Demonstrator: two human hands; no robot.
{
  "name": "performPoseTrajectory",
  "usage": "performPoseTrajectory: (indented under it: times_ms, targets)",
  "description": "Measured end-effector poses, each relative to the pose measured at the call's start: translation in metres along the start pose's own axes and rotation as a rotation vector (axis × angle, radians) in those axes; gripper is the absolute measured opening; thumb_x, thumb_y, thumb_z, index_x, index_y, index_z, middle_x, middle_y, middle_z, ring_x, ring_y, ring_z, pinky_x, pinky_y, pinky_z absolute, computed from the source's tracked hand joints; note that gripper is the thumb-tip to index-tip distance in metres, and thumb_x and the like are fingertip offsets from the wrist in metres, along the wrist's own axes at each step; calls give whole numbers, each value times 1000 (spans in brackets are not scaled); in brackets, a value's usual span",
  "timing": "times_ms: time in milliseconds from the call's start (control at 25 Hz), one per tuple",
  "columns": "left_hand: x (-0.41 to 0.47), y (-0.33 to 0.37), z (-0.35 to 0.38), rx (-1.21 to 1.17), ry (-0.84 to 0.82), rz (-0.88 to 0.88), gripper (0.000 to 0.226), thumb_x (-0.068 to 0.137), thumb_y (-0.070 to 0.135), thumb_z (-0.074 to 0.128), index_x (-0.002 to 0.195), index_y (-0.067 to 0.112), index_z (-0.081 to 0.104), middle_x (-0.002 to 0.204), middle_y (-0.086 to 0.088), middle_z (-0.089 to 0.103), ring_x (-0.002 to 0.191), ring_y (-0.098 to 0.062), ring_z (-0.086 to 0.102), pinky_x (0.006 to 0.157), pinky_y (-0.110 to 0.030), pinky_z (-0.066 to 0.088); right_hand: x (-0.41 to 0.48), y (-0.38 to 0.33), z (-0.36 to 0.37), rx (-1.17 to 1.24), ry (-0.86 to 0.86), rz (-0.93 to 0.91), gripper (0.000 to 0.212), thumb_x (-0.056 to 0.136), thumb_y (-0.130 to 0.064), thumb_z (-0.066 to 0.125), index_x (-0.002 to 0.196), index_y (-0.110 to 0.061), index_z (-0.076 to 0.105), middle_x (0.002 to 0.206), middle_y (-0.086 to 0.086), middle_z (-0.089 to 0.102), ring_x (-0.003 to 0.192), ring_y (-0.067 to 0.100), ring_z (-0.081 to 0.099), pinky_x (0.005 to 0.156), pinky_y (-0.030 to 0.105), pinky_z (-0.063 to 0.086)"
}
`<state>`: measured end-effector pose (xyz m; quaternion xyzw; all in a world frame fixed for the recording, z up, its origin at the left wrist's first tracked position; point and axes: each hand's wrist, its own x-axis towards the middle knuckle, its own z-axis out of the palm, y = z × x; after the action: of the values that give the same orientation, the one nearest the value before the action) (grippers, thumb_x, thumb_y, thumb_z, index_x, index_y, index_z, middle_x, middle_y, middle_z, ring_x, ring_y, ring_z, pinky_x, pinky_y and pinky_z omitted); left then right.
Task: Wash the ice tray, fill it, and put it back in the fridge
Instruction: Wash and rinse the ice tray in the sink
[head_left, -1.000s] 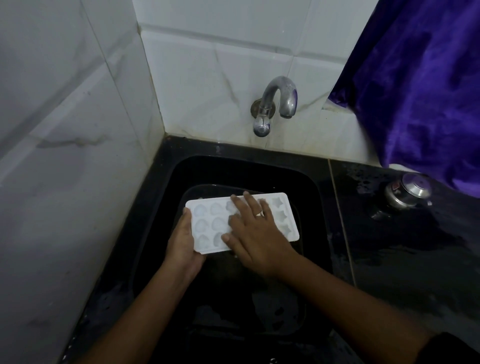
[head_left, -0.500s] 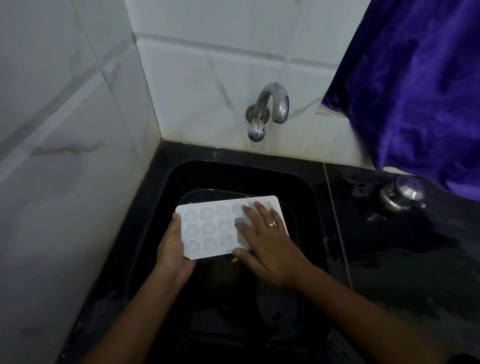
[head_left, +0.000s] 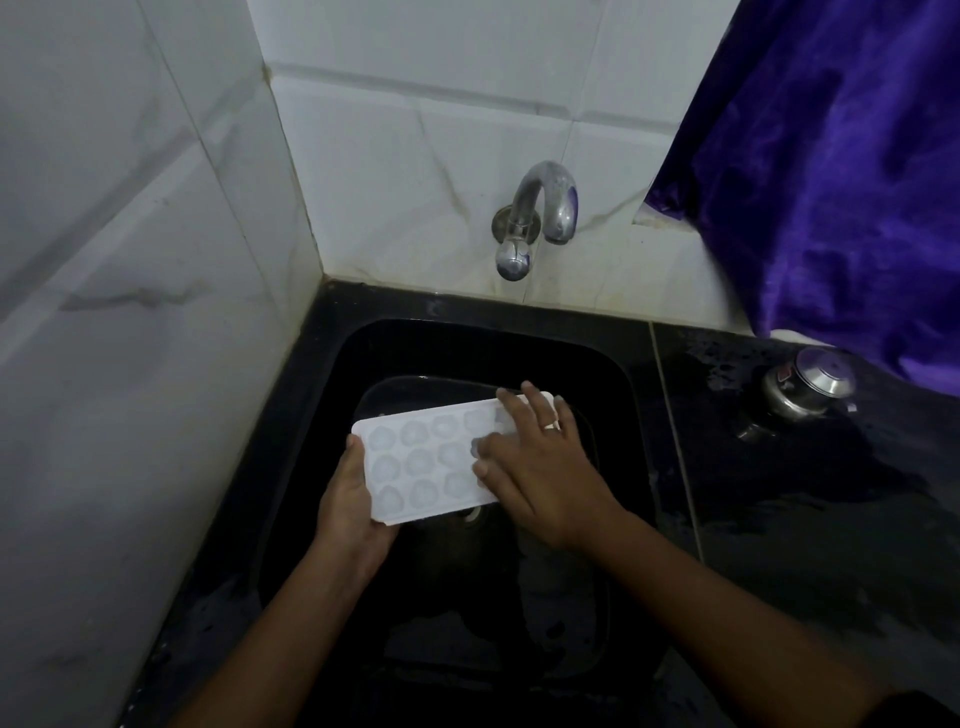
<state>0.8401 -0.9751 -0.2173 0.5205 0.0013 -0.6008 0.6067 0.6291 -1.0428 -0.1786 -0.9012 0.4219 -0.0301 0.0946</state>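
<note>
right hand (head_left: 540, 467), fingers flat and spread, now rubs the ice tray (head_left: 415, 462) nearer its right end; left hand (head_left: 353, 499) grips it; washing continues.

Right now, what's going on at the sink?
A person is handling a white ice tray over the black sink. The left hand grips the tray's left end, and the right hand lies flat on its right part, fingers spread across the cells. No stream shows from the wall tap. A steel container sits on the wet counter to the right, under a purple cloth.
</note>
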Motion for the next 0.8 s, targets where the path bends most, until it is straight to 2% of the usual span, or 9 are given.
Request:
performPoseTrajectory:
  times_ms: [80,160,280,360,440,560,680,800]
  targets:
    - [1,2,3,-17,10,-2,69,106,63,39,139,8,63,132,-22,72,121,-44,69,104,-61,52,-1,-12,7,-4,-15,-22,59,106,-62,18,137,-25,53,170,13,18,160,34,0,125,61,6]
    - [3,7,0,-16,33,2,67,106,63,39,136,10,66,130,-21,73,119,-43,71,100,-58,54,-8,-6,10,-47,-35,-73,60,106,-62,19,148,-28,46,171,12,16,160,34,-1,126,61,5]
    - [0,4,0,17,33,-5,65,106,61,39,134,10,67,128,-19,75,115,-40,73,97,-56,56,-4,7,0,-11,-1,-19,50,107,-59,20,140,-38,52,171,11,17,160,34,0,125,62,3]
    - [-2,1,4,15,31,-19,67,106,62,40,136,8,65,128,-20,74,116,-42,73,97,-57,57,-2,-4,4,21,-17,24,53,107,-60,20,136,-31,53,171,13,16,160,34,-1,125,62,4]
    - [-3,7,6,11,29,-8,67,106,62,40,137,8,65,127,-21,74,115,-42,73,93,-56,58,-9,-11,13,-3,-40,-12,60,106,-62,20,146,-25,46,171,13,15,160,34,-1,125,61,5]
    - [-6,7,3,27,36,-1,64,108,59,36,131,8,68,122,-19,77,103,-37,78,84,-50,59,-12,5,6,-29,-1,-31,52,107,-60,19,144,-38,48,170,10,17,159,35,2,125,62,4]
    - [-8,3,8,18,29,-24,64,108,58,36,130,7,67,121,-20,77,103,-38,78,86,-52,58,-5,-5,2,25,-5,40,52,106,-61,20,134,-32,54,170,12,17,159,33,-1,125,62,3]
    - [-6,11,7,2,31,-15,63,108,59,40,129,7,68,122,-20,77,103,-38,78,85,-51,59,-12,-10,9,-7,-54,-23,63,104,-66,19,147,-28,45,171,12,14,160,33,-3,126,61,2]
